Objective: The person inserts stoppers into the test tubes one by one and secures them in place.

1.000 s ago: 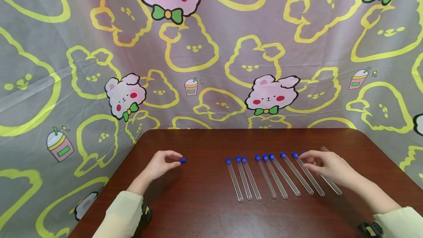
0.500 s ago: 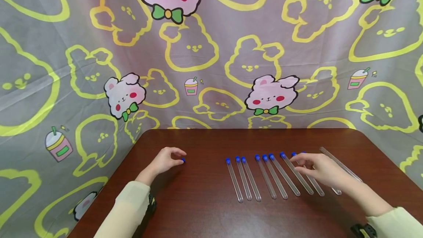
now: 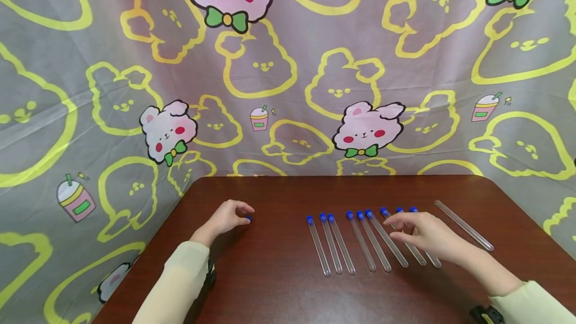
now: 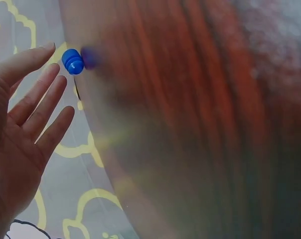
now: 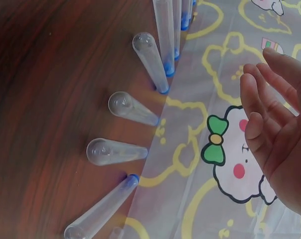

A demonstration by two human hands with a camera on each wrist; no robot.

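Observation:
A small blue cap sits on the table at the left. My left hand is beside it, fingers apart and holding nothing. The left wrist view shows the blue stopper-like cap just beyond the fingertips, with its reflection in the tabletop. My right hand hovers over the right part of a row of clear test tubes with blue caps, its fingers loosely bent around nothing. It partly hides the tubes below. A capped test tube marks the left end of the row. Farther right lies an uncapped test tube.
The dark brown wooden table has rounded far corners. Behind and beside it hangs a grey curtain with cartoon prints. In the right wrist view, test tubes lie with capped ends toward the curtain.
My right hand has moved left over the row, uncovering the uncapped tube at the far right. My left hand has shifted slightly right around the cap, with its fingers spreading wider.

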